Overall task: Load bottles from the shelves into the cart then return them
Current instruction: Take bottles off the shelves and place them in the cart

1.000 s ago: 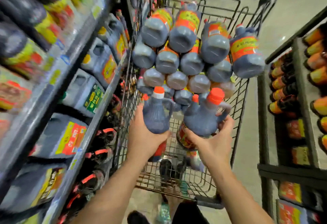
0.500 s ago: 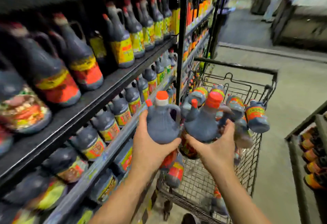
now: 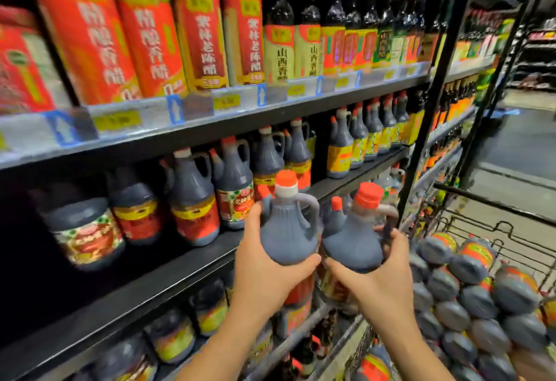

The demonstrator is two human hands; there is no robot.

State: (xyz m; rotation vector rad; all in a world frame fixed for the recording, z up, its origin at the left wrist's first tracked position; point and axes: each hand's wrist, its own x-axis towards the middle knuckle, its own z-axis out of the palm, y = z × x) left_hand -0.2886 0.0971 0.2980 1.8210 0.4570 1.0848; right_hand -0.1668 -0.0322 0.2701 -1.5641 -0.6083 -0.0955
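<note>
1. The left hand (image 3: 264, 272) is wrapping its fingers and thumb round the belly of one dark jug-shaped bottle (image 3: 285, 230), carrying it upright just in front of the middle shelf (image 3: 150, 287).
2. The right hand (image 3: 376, 284) is cupping a second bottle (image 3: 352, 239) from below, with its fingers curling up beside the loop handle. This bottle is touching the first, on the side farther from the shelf.
3. The cart (image 3: 481, 224) is standing to the right of the shelf, carrying a pile of matching bottles (image 3: 469, 299) lying on their sides.
4. Both held bottles are looking full to the neck, so each is probably weighing heavily on a one-handed grip. The plastic is looking stiff and smooth, and so is likely proving slippery at the belly.
5. The loop handle beside the orange cap is offering the surest hold. Supporting the base is looking like the other safe way of setting a bottle onto the shelf board.
</note>
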